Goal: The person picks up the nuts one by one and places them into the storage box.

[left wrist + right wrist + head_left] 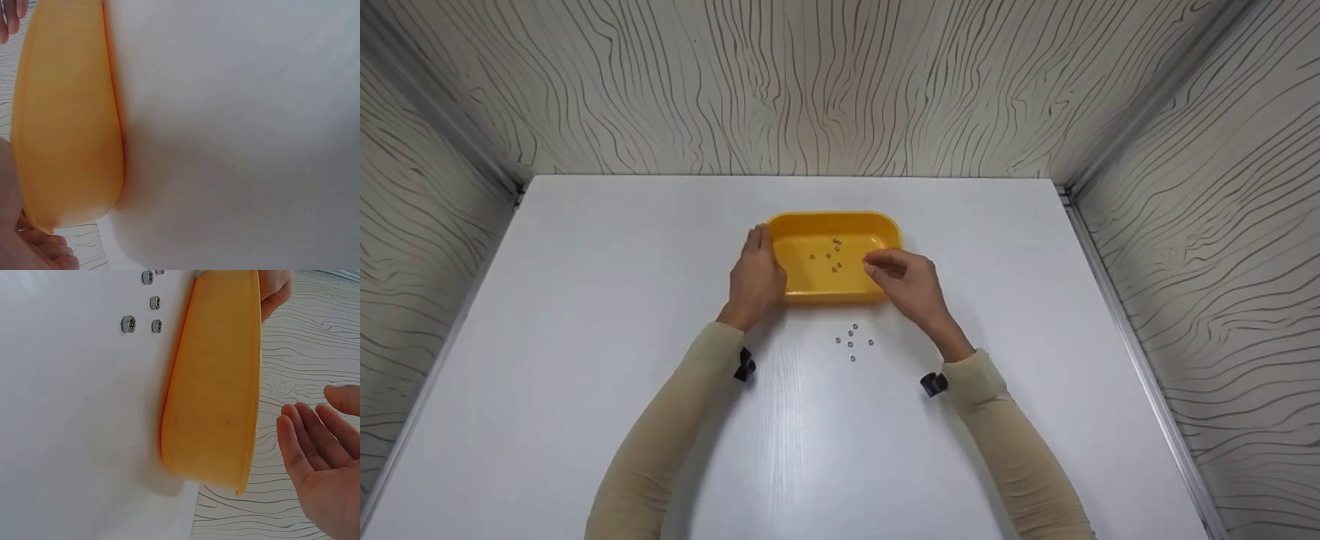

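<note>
A yellow plastic tray (840, 298) stands on the white table with several small metal nuts (837, 249) scattered on its floor. My left hand (756, 279) grips the tray's left end; in the left wrist view its fingers (53, 250) bend round the rim. Over the tray's right side hovers my right hand (911, 283), thumb and fingertips close together in the head view. From the right wrist, that hand (329, 478) shows its thumb apart from loosely bent fingers, nothing visible between them. Several more nuts (850, 344) lie on the table in front of the tray.
The white table (607, 315) runs back to a wood-grain patterned wall (825, 90). Similar panels (1245, 225) and metal rails close it in at the sides. Dark wrist mounts (934, 384) sit at both sleeve cuffs.
</note>
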Tool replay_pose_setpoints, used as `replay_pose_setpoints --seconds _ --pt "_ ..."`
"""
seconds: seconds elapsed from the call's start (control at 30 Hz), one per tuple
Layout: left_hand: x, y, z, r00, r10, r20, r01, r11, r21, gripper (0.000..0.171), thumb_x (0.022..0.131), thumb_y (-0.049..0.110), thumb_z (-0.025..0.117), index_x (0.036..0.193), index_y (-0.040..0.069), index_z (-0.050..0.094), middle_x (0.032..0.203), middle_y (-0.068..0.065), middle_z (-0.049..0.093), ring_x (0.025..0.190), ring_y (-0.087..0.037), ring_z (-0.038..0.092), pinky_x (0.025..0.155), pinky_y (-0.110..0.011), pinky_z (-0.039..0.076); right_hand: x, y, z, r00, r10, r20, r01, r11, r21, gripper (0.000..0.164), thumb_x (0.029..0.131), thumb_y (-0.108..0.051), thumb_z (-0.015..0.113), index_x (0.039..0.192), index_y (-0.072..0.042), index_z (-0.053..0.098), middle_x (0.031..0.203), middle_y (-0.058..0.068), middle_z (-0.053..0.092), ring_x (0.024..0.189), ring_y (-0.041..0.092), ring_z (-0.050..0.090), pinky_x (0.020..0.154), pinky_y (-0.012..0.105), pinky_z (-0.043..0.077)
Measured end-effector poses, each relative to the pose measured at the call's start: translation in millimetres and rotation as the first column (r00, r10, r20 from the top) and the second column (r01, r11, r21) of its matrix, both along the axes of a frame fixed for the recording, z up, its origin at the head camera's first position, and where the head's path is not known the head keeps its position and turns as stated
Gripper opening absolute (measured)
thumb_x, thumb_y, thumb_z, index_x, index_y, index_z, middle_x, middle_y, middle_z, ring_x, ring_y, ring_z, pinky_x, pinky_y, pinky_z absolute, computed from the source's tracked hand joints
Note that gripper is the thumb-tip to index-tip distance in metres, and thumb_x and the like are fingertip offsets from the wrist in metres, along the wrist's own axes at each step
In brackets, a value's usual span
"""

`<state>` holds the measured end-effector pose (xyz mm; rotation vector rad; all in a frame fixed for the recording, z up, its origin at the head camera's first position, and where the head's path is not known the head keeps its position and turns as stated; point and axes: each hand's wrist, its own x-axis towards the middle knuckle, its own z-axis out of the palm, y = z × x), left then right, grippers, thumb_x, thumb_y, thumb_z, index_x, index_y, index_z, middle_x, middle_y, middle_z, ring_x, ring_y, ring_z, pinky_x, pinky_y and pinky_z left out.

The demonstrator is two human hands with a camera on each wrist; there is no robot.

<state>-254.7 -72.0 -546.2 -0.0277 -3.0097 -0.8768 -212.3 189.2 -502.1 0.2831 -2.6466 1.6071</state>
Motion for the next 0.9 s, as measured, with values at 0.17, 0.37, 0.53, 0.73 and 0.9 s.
replay_pose_setpoints --seconds 0.17,0.37,0.53,0.73,0.9 --pt "0.6 1 0.9 1.0 0.004 0.025 -0.004 1.0 0.025 0.067 0.109 0.013 0.041 0.168 0.004 0.012 0.176 -0.016 0.021 0.164 -0.032 0.023 0.132 -0.048 0.028 14.7 5 5.0 0.998 0.054 -0.015 -0.052 0.996 0.068 0.028 0.099 -0.019 0.073 0.123 -0.006 0.076 0.126 0.016 0.076 0.114 0.026 0.074 0.105 0.041 0.061" --pt "0.8 1 1.5 0.999 0.015 0.03 -0.015 0.999 0.028 0.067 0.109 0.013 0.041 0.168 0.004 0.012 0.176 -0.017 0.021 0.164 -0.032 0.024 0.132 -0.048 0.028 31.3 10 4.4 0.985 0.152 -0.08 -0.134 0.972 0.194 0.026 0.098 -0.016 0.074 0.121 -0.004 0.076 0.122 0.013 0.078 0.113 0.03 0.074 0.102 0.045 0.061" --pt "0.2 1 0.7 1.0 0.007 0.018 -0.008 1.0 0.021 0.066 0.108 0.012 0.042 0.168 0.002 0.015 0.175 -0.019 0.023 0.163 -0.034 0.026 0.13 -0.049 0.032 43.1 14 -6.1 0.965 0.247 -0.093 -0.201 0.915 0.349 0.03 0.097 -0.013 0.075 0.126 -0.008 0.075 0.128 0.006 0.077 0.12 0.024 0.073 0.106 0.042 0.06" --pt "-1.4 0 1.8 1.0 0.002 0.02 -0.002 1.0 0.003 0.067 0.107 0.012 0.043 0.167 0.001 0.016 0.173 -0.02 0.025 0.161 -0.035 0.031 0.129 -0.048 0.036 56.4 19 -21.2 0.925 0.364 -0.106 -0.254 0.803 0.54 0.032 0.097 -0.014 0.075 0.128 -0.006 0.073 0.128 0.008 0.076 0.122 0.024 0.072 0.106 0.042 0.059" --pt "-3.2 0 1.1 0.999 0.008 0.031 -0.008 1.0 -0.002 0.066 0.107 0.012 0.043 0.167 0.001 0.016 0.174 -0.02 0.025 0.161 -0.034 0.029 0.13 -0.048 0.034 62.8 26 -31.2 0.869 0.475 -0.137 -0.262 0.678 0.687 0.03 0.095 -0.009 0.076 0.125 -0.006 0.074 0.124 0.008 0.077 0.118 0.023 0.073 0.101 0.038 0.062"
